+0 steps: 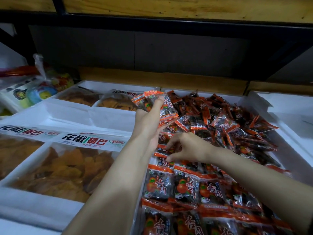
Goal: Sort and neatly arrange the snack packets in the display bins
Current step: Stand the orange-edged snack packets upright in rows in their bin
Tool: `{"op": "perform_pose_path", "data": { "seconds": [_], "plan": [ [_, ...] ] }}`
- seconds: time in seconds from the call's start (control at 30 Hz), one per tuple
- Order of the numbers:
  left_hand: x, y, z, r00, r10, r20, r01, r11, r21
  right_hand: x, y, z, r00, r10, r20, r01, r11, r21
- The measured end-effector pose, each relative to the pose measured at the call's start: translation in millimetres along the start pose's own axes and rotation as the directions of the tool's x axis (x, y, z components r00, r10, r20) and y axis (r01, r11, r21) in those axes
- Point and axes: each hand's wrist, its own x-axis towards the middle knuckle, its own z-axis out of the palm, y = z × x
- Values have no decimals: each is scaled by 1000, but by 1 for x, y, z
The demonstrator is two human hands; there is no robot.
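Observation:
A white foam bin (286, 134) holds many small red-and-black snack packets. Near me they lie in neat rows (186, 187); farther back they form a loose heap (228, 122). My left hand (149, 119) is raised over the bin's left side and grips a stack of several packets (162, 106), thumb pressed on top. My right hand (184, 148) reaches in lower down, and its fingertips pinch one packet (163, 150) lying at the left edge of the rows.
Left of the bin stand white foam bins with large bags of orange crisps (64, 172), more behind (116, 100). Colourful bagged items (42, 89) sit at far left. Another white bin (291, 106) is at right. A dark shelf (169, 48) overhangs the back.

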Motion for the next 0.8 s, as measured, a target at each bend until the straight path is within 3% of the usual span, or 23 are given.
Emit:
{"op": "perform_pose_path", "data": {
  "seconds": [0.2, 0.27, 0.37, 0.53, 0.7, 0.8],
  "plan": [
    [2, -1, -1, 1000, -16, 9, 15, 1000, 12, 8, -8, -2, 993, -105, -48, 87, 954, -286],
    [3, -1, -2, 1000, -20, 21, 20, 1000, -2, 7, -9, -7, 985, -104, -138, 65, 963, -260],
    [3, -1, -2, 999, -39, 28, 39, 999, -5, 2, -12, -19, 948, -103, -300, 84, 994, -76],
    [4, -2, -2, 1000, -18, 5, 18, 1000, 17, -10, -12, -10, 976, -199, 84, 195, 979, 56],
    [4, -2, -3, 999, -32, 3, 31, 999, 19, -7, 1, -6, 996, -81, 24, 73, 967, 243],
    [5, -2, -3, 999, -39, 12, 39, 999, 25, 0, 2, -4, 991, -11, 134, -22, 972, 236]
  ]
}}
